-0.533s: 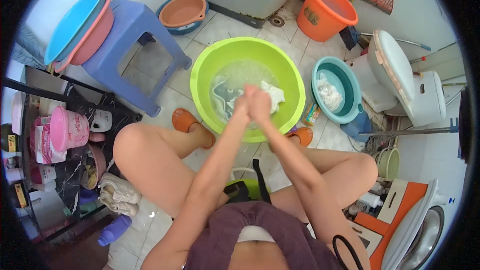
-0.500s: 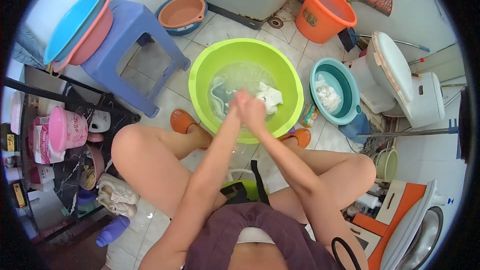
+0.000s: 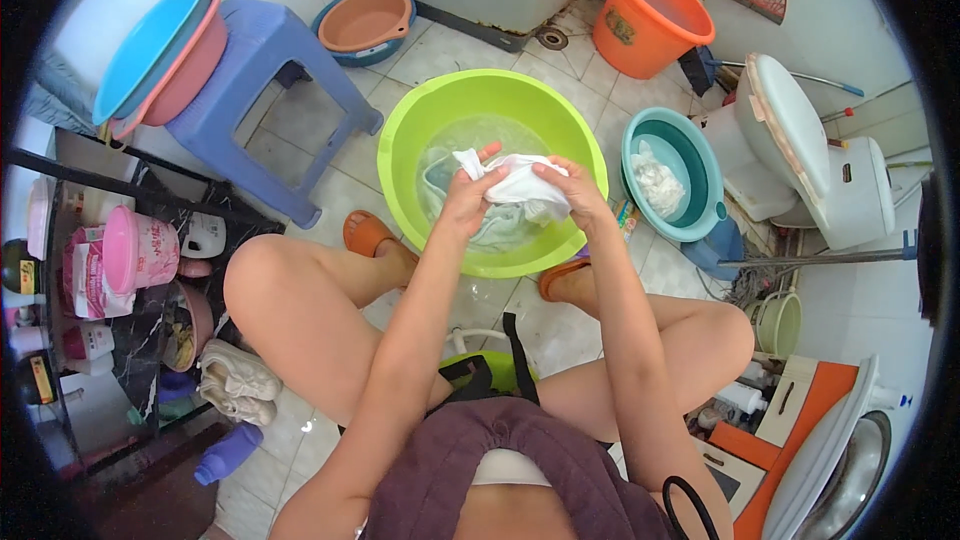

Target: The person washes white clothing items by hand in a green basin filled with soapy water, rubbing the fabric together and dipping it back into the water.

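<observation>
Both hands, left hand (image 3: 463, 202) and right hand (image 3: 573, 196), clutch a wet white cloth (image 3: 518, 183) bunched between them above the green basin (image 3: 410, 130) of water.

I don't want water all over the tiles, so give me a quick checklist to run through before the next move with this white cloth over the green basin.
1. Both hands on the cloth: ok. The left hand and right hand both grip the white cloth.
2. Cloth held over the green basin, not the floor: ok.
3. Water in the basin: ok, shallow clear water shows.
4. Other laundry still in the water: ok, pale fabric lies below the hands.
5. Teal basin within reach on the right: ok, it already holds a white piece.
6. Cloth wrung out: cannot tell.
</observation>
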Demonstrator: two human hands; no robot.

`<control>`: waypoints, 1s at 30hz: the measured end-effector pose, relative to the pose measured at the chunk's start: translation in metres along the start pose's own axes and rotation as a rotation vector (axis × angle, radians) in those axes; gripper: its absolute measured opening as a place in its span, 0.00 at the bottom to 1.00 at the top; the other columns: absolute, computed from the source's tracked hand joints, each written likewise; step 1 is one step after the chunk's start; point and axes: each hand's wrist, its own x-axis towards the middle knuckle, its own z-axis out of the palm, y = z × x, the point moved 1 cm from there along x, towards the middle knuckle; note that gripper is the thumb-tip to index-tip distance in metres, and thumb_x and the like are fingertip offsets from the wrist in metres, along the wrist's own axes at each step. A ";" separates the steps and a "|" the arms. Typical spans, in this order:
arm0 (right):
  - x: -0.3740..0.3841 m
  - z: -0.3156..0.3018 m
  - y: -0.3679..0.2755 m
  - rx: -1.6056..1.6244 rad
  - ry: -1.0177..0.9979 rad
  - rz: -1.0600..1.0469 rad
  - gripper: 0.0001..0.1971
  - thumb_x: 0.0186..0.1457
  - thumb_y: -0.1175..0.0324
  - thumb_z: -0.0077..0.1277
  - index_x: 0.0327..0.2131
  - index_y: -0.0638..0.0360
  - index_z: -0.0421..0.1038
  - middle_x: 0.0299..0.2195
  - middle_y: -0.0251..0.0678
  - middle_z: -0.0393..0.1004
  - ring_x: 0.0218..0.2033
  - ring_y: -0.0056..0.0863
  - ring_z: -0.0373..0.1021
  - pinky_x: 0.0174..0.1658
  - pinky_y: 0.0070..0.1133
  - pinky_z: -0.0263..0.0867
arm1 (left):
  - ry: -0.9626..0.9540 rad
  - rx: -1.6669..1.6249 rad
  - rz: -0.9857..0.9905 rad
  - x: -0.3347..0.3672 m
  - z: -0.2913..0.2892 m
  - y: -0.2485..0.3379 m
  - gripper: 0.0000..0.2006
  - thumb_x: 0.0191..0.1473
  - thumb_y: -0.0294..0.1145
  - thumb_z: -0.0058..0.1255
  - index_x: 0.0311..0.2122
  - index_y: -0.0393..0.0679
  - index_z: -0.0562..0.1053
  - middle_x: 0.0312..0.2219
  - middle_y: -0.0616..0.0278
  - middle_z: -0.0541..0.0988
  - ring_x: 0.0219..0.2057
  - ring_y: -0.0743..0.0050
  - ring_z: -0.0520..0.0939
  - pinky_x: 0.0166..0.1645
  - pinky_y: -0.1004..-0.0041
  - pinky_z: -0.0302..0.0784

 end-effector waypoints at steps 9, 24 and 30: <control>0.002 0.018 0.019 0.322 0.123 -0.248 0.07 0.47 0.67 0.49 0.29 0.58 0.67 0.24 0.28 0.68 0.25 0.14 0.64 0.27 0.14 0.60 | 0.320 0.017 0.055 0.014 -0.010 -0.018 0.12 0.49 0.31 0.46 0.39 0.40 0.66 0.34 0.61 0.72 0.34 0.76 0.73 0.37 0.77 0.70; 0.012 0.044 0.047 -0.948 0.587 -0.398 0.18 0.51 0.55 0.39 0.22 0.59 0.70 0.17 0.48 0.69 0.19 0.45 0.67 0.23 0.34 0.61 | 0.268 -0.214 -0.326 0.014 0.008 -0.069 0.11 0.52 0.43 0.37 0.23 0.50 0.65 0.18 0.67 0.69 0.23 0.74 0.71 0.29 0.71 0.68; 0.022 0.054 0.067 -1.109 0.602 -0.363 0.18 0.49 0.54 0.41 0.21 0.60 0.69 0.17 0.51 0.67 0.19 0.43 0.67 0.24 0.32 0.60 | 0.173 -0.244 -0.410 0.005 -0.012 -0.061 0.09 0.50 0.43 0.43 0.27 0.51 0.68 0.19 0.71 0.70 0.19 0.80 0.69 0.20 0.76 0.63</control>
